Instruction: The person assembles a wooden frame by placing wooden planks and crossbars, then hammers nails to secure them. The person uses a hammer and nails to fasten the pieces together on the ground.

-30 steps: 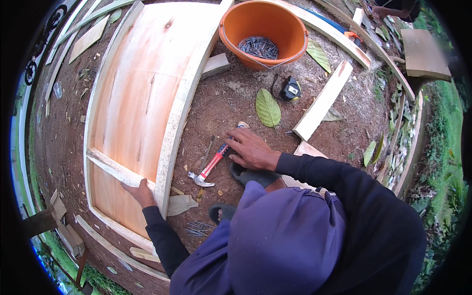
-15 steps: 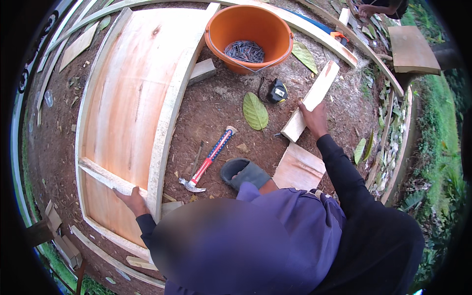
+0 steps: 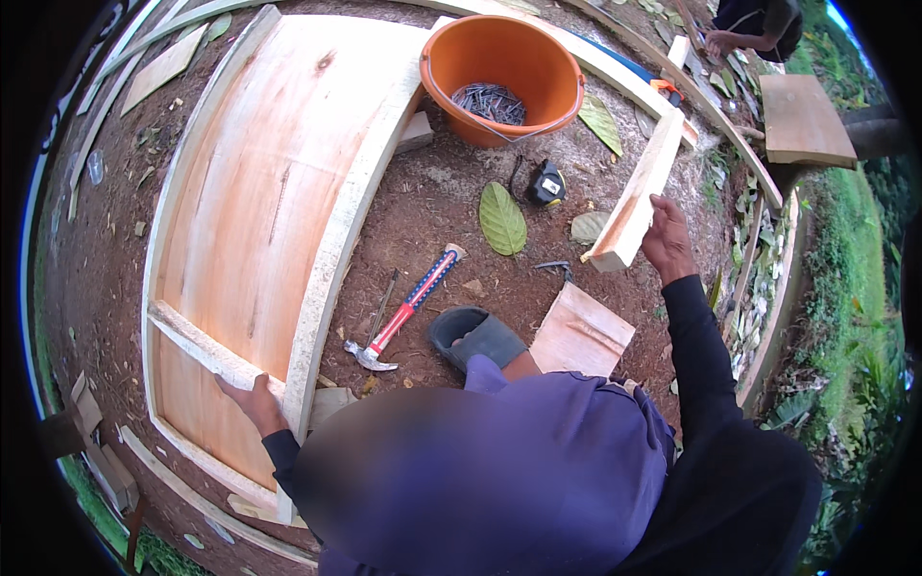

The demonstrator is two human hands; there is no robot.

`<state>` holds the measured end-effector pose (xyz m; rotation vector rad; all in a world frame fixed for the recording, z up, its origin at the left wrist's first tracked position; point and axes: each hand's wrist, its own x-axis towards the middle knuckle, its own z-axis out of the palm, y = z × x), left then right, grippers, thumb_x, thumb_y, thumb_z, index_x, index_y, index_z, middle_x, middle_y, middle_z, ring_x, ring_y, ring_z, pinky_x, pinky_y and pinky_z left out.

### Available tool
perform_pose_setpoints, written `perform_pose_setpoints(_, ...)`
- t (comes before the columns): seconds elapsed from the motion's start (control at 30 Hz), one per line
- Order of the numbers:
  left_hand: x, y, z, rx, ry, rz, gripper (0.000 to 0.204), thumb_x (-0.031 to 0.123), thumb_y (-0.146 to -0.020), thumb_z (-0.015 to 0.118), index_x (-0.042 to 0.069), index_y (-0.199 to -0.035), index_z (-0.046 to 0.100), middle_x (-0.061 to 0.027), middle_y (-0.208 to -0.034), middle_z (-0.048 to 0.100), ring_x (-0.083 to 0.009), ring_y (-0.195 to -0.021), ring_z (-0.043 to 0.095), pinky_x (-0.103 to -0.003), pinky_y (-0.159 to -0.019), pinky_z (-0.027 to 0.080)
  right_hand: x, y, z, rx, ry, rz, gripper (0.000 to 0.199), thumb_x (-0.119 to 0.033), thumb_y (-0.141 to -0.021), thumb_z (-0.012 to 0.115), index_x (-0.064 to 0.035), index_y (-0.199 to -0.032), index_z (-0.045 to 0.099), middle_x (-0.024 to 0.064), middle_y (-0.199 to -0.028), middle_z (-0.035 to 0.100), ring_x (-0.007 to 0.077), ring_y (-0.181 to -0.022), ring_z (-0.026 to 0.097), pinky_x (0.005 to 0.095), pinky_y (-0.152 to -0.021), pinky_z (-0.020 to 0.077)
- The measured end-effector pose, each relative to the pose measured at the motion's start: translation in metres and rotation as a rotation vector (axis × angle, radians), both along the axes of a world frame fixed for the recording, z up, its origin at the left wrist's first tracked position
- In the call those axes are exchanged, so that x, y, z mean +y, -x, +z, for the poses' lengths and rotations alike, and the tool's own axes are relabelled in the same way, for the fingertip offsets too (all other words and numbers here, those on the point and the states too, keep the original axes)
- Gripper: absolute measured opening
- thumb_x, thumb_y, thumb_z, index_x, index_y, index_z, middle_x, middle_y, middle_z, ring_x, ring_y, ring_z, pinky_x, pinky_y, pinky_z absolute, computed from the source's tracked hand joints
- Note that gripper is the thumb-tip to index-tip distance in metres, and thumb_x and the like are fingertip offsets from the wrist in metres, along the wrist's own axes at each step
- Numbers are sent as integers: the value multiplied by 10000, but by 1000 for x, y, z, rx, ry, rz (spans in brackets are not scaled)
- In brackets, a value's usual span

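On bare red-brown dirt, right hand [image 3: 667, 240] fingers curled round the side of a short pale plank [image 3: 636, 192], gripping it near its lower end; plank tilted, near end off the ground, far end up by the long curved batten [image 3: 672, 77]. Left hand [image 3: 252, 401] fingers wrapped over the near end of a thin cross slat [image 3: 197, 346] lying across the big board panel [image 3: 259, 192], pressing it at the panel's right rail [image 3: 346, 221].

Progress, as a judgement: panel with its side rails looks put together, one cross slat laid in place but held by hand, so probably not nailed; the plank in the right hand is not on the panel yet. Hammer [image 3: 403, 312] lies untouched between the panel and the grey sandal [image 3: 475, 336], well apart from both hands. Nails sit in the orange bucket [image 3: 499, 77] at the panel's top right.

Packages, labels: none readable. Small black-and-yellow tape measure [image 3: 547, 182] just below the bucket, beside a green leaf [image 3: 502, 218]. Flat square board offcut [image 3: 581, 331] right of the sandal. Another person's hand [image 3: 718, 40] at the top edge, apart.
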<state>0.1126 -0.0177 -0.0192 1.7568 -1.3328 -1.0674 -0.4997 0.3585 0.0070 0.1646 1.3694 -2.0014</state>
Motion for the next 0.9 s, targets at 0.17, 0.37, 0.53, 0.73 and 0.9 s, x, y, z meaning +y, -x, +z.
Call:
perform_pose_setpoints(0.17,23,-34,-7,-145,122,-64,1032,-53,-757,645,4,-1634,104,-234,-1656,228,-352,-1531,265,-400,-1254,219,-49,-42,108,285,263,143,820,-263,-869,571,59,-1569,291,254,-1564,425,351,-1303,576,469,-1065,528)
perform_pose_setpoints(0.37,62,-79,-24,-75,129,38,1025,-49,-736,619,24,-1634,129,-215,-1646,262,-339,-1519,292,-398,-1241,244,-185,-136,177,713,-39,589,738,-477,-1002,486,46,-1514,391,189,-1291,630,211,-1090,654,329,-850,558)
perform_pose_setpoints(0.53,73,-88,-12,-130,146,47,1004,-42,-751,615,37,-1636,145,-217,-1631,310,-346,-1499,337,-396,-1223,284,-300,-183,121,547,-52,1096,550,-174,-1008,586,37,-1494,436,128,-1271,649,167,-1075,658,305,-941,516)
perform_pose_setpoints(0.73,75,-88,-4,-225,160,55,989,-39,-764,605,35,-1636,145,-240,-1629,321,-366,-1496,350,-400,-1222,291,-419,-246,57,1200,-187,1323,615,-340,-982,635,78,-1411,496,283,-1298,641,360,-1228,619,409,-1057,456)
perform_pose_setpoints(0.9,74,-88,-15,-242,186,65,981,-45,-766,592,34,-1635,145,-247,-1631,317,-375,-1506,337,-401,-1231,282,-471,-274,26,1348,-144,1360,645,-385,-970,638,74,-1403,501,328,-1267,636,442,-1185,629,462,-1020,486)
